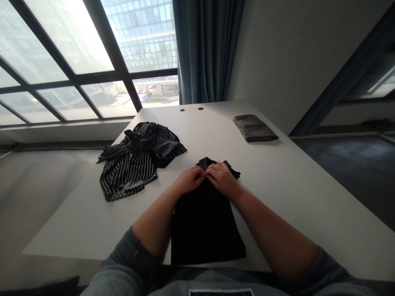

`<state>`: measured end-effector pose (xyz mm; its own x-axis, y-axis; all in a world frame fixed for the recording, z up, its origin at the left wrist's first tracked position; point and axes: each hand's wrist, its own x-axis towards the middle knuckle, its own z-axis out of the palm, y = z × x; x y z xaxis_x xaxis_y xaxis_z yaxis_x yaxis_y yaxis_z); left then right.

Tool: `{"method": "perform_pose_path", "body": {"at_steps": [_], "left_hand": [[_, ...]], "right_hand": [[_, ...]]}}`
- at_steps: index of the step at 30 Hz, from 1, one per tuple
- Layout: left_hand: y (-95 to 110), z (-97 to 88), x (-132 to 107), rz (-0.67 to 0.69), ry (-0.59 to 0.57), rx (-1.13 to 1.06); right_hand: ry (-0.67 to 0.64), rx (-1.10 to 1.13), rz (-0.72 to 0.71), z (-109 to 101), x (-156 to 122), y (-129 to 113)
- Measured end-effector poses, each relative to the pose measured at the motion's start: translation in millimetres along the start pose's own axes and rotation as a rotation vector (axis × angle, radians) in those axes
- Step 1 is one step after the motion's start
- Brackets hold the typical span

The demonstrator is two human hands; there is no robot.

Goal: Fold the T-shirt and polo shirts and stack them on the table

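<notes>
A black garment [206, 230] lies flat on the white table in front of me, its lower edge near the table's front. At its far end the cloth is bunched and partly turned over. My left hand [191, 178] is closed on that far edge, fingertips pinching the fabric. Close beside it, nearly touching, my right hand [222, 177] pinches the same edge from the right. A bit of the garment sticks out past my right fingers. The fingertips partly cover the cloth between them, and I cannot tell what kind of garment it is.
On the left of the white table [308, 213] lies a loose heap of black-and-white striped clothing [129, 168] with a dark grey garment [152, 139] on top. A folded grey-brown cloth [254, 128] rests at the back right. Two round holes pierce the far end, before a blue curtain [206, 49].
</notes>
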<state>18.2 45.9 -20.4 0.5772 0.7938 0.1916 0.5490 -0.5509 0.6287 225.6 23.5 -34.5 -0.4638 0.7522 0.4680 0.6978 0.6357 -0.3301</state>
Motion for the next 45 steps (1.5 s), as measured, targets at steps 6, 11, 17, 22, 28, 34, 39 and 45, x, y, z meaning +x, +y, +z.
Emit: {"method": "perform_pose_path", "body": {"at_steps": [6, 11, 17, 22, 28, 34, 39, 45], "left_hand": [[5, 2.8, -2, 0.0, 0.13, 0.041], [9, 2.9, -1, -0.048, 0.132, 0.211], [13, -2.6, -3, -0.03, 0.063, 0.297], [12, -6.0, -3, 0.011, 0.067, 0.232], [12, -2.8, -4, -0.009, 0.167, 0.161], [9, -5.0, -4, -0.019, 0.191, 0.049], [5, -9.6, -5, 0.044, 0.144, 0.027], [8, 2.5, -5, 0.059, 0.294, 0.225]], "right_hand": [[-0.022, -0.056, 0.061, -1, 1, -1], [0.061, -0.116, 0.05, 1, 1, -2], [0.095, -0.148, -0.037, 1, -1, -3], [0.094, -0.099, -0.062, 0, -1, -3], [0.125, -0.02, -0.108, -2, -1, -4], [0.161, -0.049, -0.113, -3, -1, -5], [0.174, -0.008, -0.103, -2, 0, -5], [0.211, 0.015, -0.137, 0, 2, -7]]}}
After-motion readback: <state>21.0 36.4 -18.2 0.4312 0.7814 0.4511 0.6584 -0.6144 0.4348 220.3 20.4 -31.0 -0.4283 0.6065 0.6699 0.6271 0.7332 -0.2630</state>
